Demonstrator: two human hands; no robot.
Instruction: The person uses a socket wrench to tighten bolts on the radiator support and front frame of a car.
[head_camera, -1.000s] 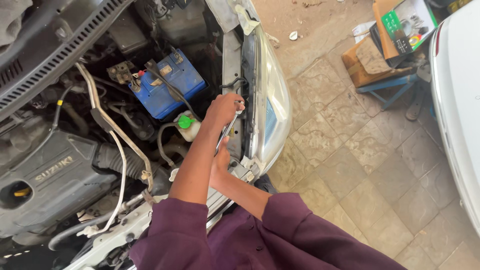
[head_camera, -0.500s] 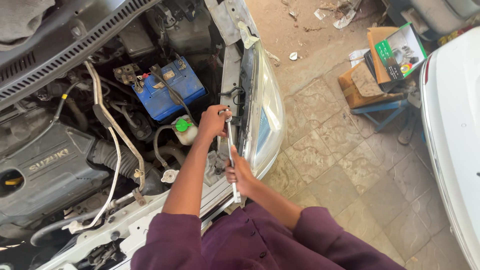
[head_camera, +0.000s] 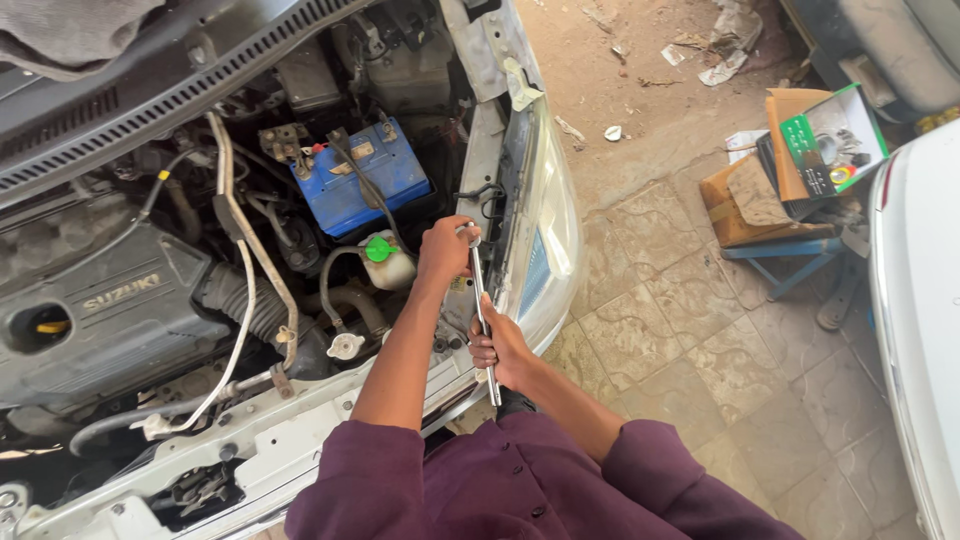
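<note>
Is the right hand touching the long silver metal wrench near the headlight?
Touching. The head view shows the right hand closed around the lower shaft of the long silver metal wrench, while the left hand holds its top end.

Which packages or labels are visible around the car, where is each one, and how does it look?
Printed box: on the floor at upper right, beside the brown cartons; flat, green and black with a product picture.
Brown cartons: under and left of that box; opened, plain cardboard.
Battery label: on top of the blue battery in the engine bay; small, yellowish.
Paper scraps: on the dirt floor, top; crumpled, white.
</note>
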